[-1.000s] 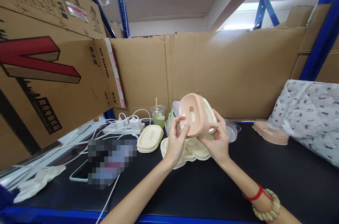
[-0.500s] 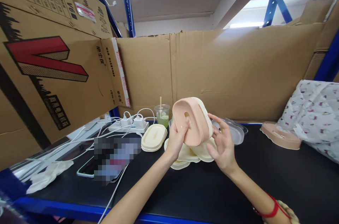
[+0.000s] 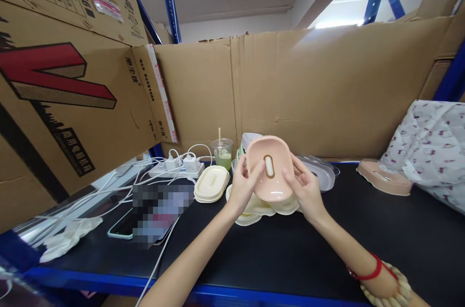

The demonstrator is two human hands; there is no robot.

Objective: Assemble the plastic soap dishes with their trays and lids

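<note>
A glossy pink plastic part (image 3: 272, 188) with rounded corners and an oval slot in its middle is held up over the black table. My left hand (image 3: 242, 186) grips its left side, the thumb near the slot. Around its right side is my right hand (image 3: 306, 190), thumb on the front face and fingers behind. Something pale shows through the slot. Below and behind the part lie several cream pieces (image 3: 249, 219), partly hidden by it and by my hands.
Left of my hands are a stack of cream lids (image 3: 211, 183), a green drink cup (image 3: 223, 154), a power strip (image 3: 198, 171), cables and a phone (image 3: 121, 229). Clear plastic pieces (image 3: 325, 178), another pink part (image 3: 385, 181) and a patterned bag (image 3: 432, 152) lie right. Cardboard (image 3: 327, 94) stands behind.
The pink part has turned so its slotted face points toward me. My right hand, earlier open beside it, has closed on its right edge. The view has shifted slightly.
</note>
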